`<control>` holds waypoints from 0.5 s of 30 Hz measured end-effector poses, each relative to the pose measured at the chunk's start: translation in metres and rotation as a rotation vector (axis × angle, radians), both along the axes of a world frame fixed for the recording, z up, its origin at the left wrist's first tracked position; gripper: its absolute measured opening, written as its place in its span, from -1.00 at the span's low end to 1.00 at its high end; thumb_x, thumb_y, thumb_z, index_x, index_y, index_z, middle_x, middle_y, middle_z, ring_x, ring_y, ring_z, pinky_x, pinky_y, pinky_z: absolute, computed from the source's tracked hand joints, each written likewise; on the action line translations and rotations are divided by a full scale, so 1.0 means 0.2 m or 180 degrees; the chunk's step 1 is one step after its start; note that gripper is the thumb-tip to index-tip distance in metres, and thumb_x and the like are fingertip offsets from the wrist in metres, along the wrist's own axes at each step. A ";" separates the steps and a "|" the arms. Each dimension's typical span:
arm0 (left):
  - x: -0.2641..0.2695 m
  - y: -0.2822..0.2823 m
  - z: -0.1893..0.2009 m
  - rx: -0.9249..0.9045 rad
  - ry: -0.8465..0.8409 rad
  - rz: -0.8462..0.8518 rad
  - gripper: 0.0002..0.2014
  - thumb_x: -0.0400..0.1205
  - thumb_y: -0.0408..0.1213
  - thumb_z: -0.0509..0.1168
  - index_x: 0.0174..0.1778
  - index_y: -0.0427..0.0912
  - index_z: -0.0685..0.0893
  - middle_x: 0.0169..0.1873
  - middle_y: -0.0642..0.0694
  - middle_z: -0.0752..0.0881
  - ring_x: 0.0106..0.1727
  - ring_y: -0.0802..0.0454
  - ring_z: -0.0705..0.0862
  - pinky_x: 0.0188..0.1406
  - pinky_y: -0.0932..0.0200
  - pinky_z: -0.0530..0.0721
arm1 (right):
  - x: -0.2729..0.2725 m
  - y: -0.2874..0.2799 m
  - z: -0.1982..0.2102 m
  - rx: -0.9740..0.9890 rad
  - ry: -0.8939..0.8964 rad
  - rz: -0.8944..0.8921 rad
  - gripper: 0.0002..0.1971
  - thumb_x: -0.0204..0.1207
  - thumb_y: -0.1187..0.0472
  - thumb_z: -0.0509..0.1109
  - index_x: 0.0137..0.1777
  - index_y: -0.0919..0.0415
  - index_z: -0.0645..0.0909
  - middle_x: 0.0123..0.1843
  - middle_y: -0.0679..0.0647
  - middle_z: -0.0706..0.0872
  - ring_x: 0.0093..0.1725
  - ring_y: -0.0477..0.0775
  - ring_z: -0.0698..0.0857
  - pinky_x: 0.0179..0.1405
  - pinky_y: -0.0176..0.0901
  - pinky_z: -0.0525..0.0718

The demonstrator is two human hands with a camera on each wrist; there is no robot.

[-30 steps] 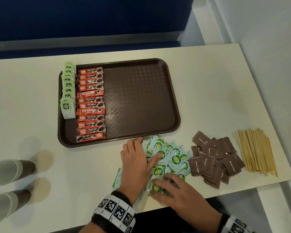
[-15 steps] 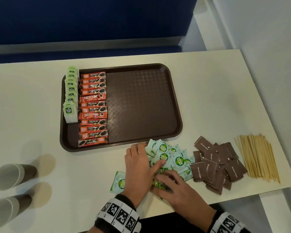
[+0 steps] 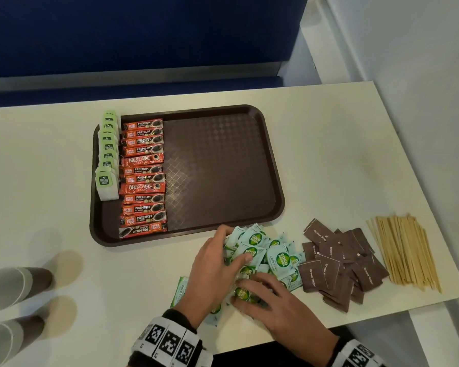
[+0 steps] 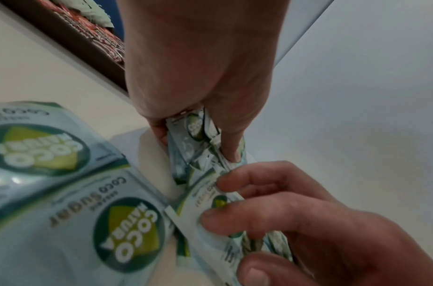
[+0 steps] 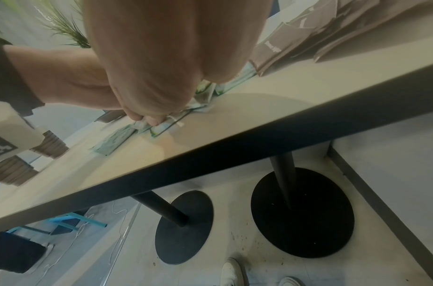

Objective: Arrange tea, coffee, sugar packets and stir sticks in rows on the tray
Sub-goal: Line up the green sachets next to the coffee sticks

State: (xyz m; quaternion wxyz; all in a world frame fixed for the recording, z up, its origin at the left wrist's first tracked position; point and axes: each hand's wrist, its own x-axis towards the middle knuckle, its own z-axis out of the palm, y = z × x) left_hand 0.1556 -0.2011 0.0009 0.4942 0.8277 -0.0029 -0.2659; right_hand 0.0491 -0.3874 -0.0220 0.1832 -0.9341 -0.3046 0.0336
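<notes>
A brown tray (image 3: 279, 181) holds a row of green-tagged tea bags (image 3: 108, 154) along its left side and a row of red coffee sticks (image 3: 143, 178) beside them. Its right half is bare. In front of the tray lies a pile of pale green coco sugar packets (image 3: 276, 256). My left hand (image 3: 229, 247) grips a bunch of these packets (image 4: 193, 135) between thumb and fingers. My right hand (image 3: 245, 290) curls its fingers over packets at the pile's near edge (image 5: 149, 121). Brown sugar packets (image 3: 342, 263) and wooden stir sticks (image 3: 406, 250) lie to the right.
Two stacks of paper cups (image 3: 13, 287) lie on their sides at the table's near left. A loose coco sugar packet (image 3: 182, 287) sits left of my left wrist. The table's front edge (image 5: 259, 133) runs just behind my hands, with a wall on the right.
Both hands have stayed on the coco sugar pile and drawn closer together, bunching packets between them. The left thumb has shifted across the pile. The tray's contents are unchanged.
</notes>
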 end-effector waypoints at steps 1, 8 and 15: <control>0.01 0.01 0.02 -0.0101 0.0031 -0.0001 -0.68 0.71 -0.10 0.56 0.23 0.19 0.56 0.07 0.23 0.88 0.12 0.28 0.84 0.10 0.12 0.84 | 0.00 0.00 0.00 -0.0010 0.0002 0.0004 -0.67 0.85 0.23 0.27 0.54 -0.07 0.60 0.59 0.03 0.53 0.45 0.15 0.54 0.34 -0.07 0.65; 0.07 0.10 0.13 -0.0515 0.0078 0.0184 -0.73 0.72 -0.22 0.54 0.23 0.02 0.61 0.07 0.24 0.88 0.09 0.27 0.86 0.00 0.39 0.75 | 0.01 -0.01 0.00 -0.0049 0.0042 0.0052 -0.62 0.90 0.20 0.07 0.51 -0.07 0.64 0.60 0.04 0.58 0.54 0.15 0.52 0.44 -0.12 0.60; 0.13 0.18 0.15 -0.0760 0.0075 0.0639 -0.67 0.68 -0.21 0.58 0.29 -0.01 0.65 0.12 0.12 0.89 0.15 0.14 0.87 0.16 0.06 0.85 | 0.04 0.00 0.00 0.0111 -0.0075 0.0012 -0.57 0.91 0.28 0.04 0.45 0.00 0.72 0.55 0.08 0.67 0.54 0.15 0.58 0.40 -0.03 0.69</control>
